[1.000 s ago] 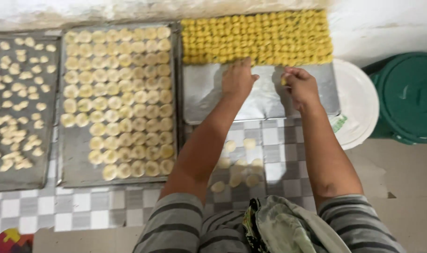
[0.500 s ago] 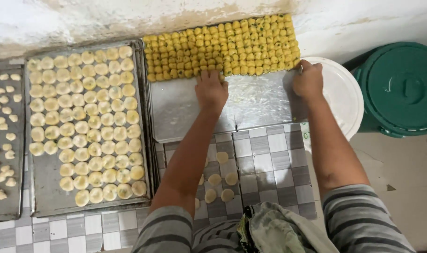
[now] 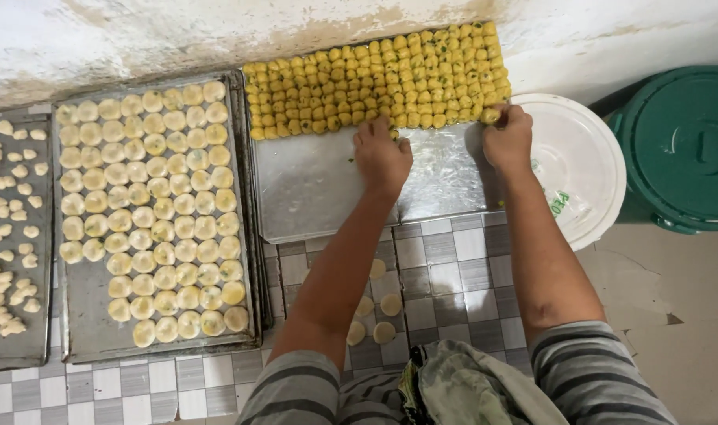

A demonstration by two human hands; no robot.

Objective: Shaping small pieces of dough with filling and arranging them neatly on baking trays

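Observation:
A metal baking tray (image 3: 320, 193) lies on the tiled floor in front of me. Its far half is packed with rows of small yellow dough pieces (image 3: 375, 75). My left hand (image 3: 381, 156) rests palm down on the bare metal, fingertips touching the nearest row. At the row's right end, my right hand (image 3: 507, 140) pinches a single yellow piece (image 3: 491, 115) against the others. Several flat pale dough rounds (image 3: 379, 303) lie on the floor between my arms.
A second tray (image 3: 87, 338) of pale round pieces lies to the left, and a third tray (image 3: 12, 354) of smaller pieces at the far left. A white lid (image 3: 575, 169) and a green lidded bucket (image 3: 682, 149) stand right. A wall runs behind.
Both hands have reached farther forward to the near row of yellow pieces. The view has shifted so the trays sit farther right in the picture.

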